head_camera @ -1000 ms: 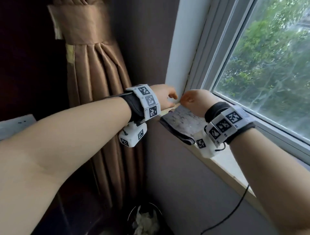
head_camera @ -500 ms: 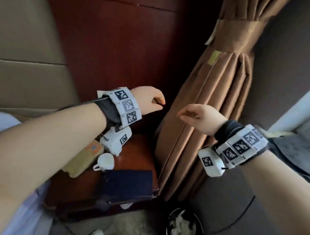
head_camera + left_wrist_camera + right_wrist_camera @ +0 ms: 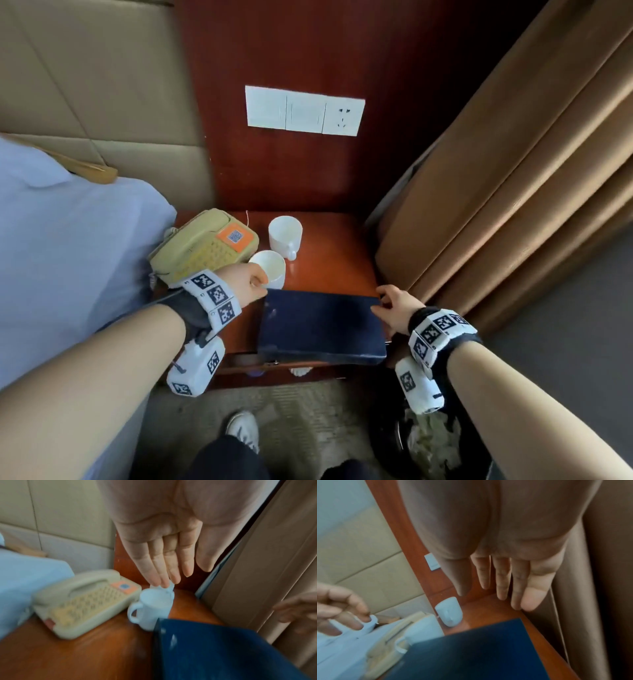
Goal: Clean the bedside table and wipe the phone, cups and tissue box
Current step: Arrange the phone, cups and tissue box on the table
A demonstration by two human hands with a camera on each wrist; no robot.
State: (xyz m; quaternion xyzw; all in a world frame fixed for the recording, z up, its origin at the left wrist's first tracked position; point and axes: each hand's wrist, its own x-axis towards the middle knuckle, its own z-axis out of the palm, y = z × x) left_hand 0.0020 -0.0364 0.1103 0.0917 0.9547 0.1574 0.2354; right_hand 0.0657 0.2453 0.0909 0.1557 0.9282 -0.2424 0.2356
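1. The blue box (image 3: 322, 325) lies at the desk (image 3: 335, 253) front edge; its opening faces away, unseen.
2. Behind the box: phone (image 3: 205, 245), near cup (image 3: 270, 269), far cup (image 3: 285, 233).
3. Left hand (image 3: 245, 282) hides the near cup's handle; its fingers (image 3: 164, 563) are straight, holding nothing, though the wrist view is blurred.
4. Right hand (image 3: 394, 310) is at the box's right end, fingers (image 3: 502, 582) extended; contact unclear.

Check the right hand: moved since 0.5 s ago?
Yes. The right hand has come down from mid-air in front of the brown curtain to the right edge of the dark blue rectangular tissue box.
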